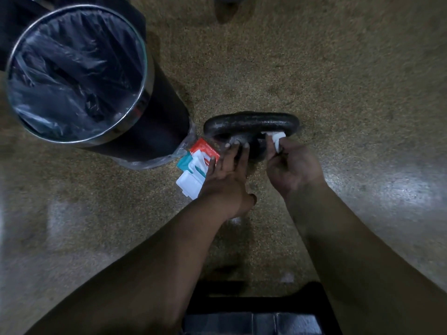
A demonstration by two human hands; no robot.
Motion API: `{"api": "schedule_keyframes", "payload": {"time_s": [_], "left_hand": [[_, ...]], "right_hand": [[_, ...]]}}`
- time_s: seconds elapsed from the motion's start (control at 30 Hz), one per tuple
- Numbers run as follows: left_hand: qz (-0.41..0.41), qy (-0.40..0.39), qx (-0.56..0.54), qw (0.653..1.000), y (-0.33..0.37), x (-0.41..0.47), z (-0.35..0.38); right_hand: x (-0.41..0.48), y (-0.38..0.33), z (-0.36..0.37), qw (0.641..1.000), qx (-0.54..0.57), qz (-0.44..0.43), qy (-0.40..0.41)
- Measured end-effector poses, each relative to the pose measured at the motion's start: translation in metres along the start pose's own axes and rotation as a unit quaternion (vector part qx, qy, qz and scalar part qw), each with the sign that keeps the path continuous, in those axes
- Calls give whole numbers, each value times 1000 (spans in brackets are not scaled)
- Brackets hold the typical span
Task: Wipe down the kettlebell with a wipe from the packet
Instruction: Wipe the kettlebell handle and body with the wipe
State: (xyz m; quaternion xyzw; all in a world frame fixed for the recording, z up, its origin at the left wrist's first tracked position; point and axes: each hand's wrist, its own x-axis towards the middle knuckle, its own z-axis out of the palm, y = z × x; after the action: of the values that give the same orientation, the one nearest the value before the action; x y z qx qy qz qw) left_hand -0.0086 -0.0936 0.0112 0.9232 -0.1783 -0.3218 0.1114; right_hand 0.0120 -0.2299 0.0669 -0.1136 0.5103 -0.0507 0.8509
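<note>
Nearest, at the bottom edge, a dark boxy object [254, 315] is cut off and too dim to identify. Both bare forearms reach forward from there. The left hand [227, 175] lies with its fingers straight and slightly spread, their tips resting on the round body of the black cast-iron kettlebell [251, 122], which stands on the speckled tan floor [338, 68] just ahead of both hands. Most of that body is hidden beneath them, so only the thick handle shows clearly. The right hand [290, 165] pinches a crumpled white wipe [275, 139] against the handle's right end. Just left of the left hand, partly under it, lies a red and teal wipes packet [205, 148] with its white flip lid open. Farther left stands a black round bin [164, 122] with a chrome rim and clear liner.
</note>
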Motion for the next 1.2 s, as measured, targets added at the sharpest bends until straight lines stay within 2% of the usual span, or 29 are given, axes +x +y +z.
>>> {"api": "schedule_keyframes", "payload": {"time_s": [0.07, 0.23, 0.37, 0.53, 0.7, 0.9, 1.03, 1.2], "left_hand": [[-2, -1, -9, 1000, -1, 1, 1], [7, -5, -1, 1000, -1, -2, -1], [-4, -14, -6, 1000, 1, -1, -2], [-11, -22, -4, 1000, 3, -1, -3], [-13, -16, -14, 1000, 5, -1, -3], [-13, -19, -15, 1000, 7, -6, -6], [-15, 0, -34, 999, 6, -5, -3], [-34, 41, -123, 991, 8, -5, 2]], "right_hand": [[-1, 3, 4, 1000, 15, -6, 17], [-6, 0, -4, 1000, -24, 8, -18], [2, -3, 0, 1000, 2, 4, 8], [-4, 4, -7, 1000, -7, 15, -26], [0, 0, 2, 1000, 4, -3, 5], [-8, 3, -7, 999, -25, 13, -37], [0, 0, -2, 1000, -19, -5, -12], [-2, 14, -6, 999, -24, 6, -43]]}}
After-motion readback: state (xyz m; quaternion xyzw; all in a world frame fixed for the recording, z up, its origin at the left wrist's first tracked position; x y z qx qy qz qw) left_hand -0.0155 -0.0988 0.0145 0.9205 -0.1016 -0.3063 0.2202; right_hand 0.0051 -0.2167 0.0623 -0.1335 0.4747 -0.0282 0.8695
